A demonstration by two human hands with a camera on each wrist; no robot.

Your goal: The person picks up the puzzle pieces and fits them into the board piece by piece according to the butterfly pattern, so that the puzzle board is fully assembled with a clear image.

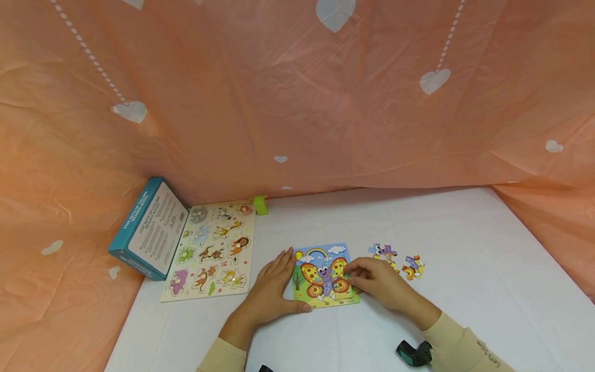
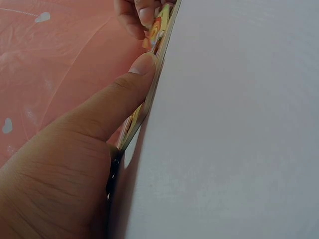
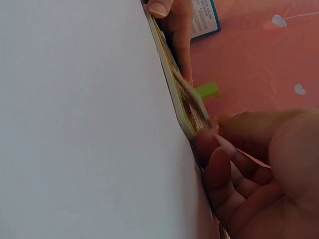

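Observation:
A square butterfly jigsaw puzzle [image 1: 321,304] lies on the white table between both hands. My left hand [image 1: 269,293] rests along its left side, fingers extended up the edge and thumb [image 2: 142,64] pressing the near edge. At its right side, my right hand [image 1: 383,284] pinches a puzzle piece [image 3: 190,94] between thumb and fingers. That piece tilts up from the board in the right wrist view, over the butterfly's lower right wing. Just right of this hand lie loose puzzle pieces [image 1: 385,251], partly hidden by it, and another loose piece [image 1: 412,267].
To the left lies a wooden animal peg puzzle [image 1: 251,248], with a blue-edged box [image 1: 158,227] leaning beside it. A green block [image 1: 261,205] stands at its far corner. Near my right sleeve is a black and green object [image 1: 415,354]. An orange curtain [image 1: 325,129] hangs behind.

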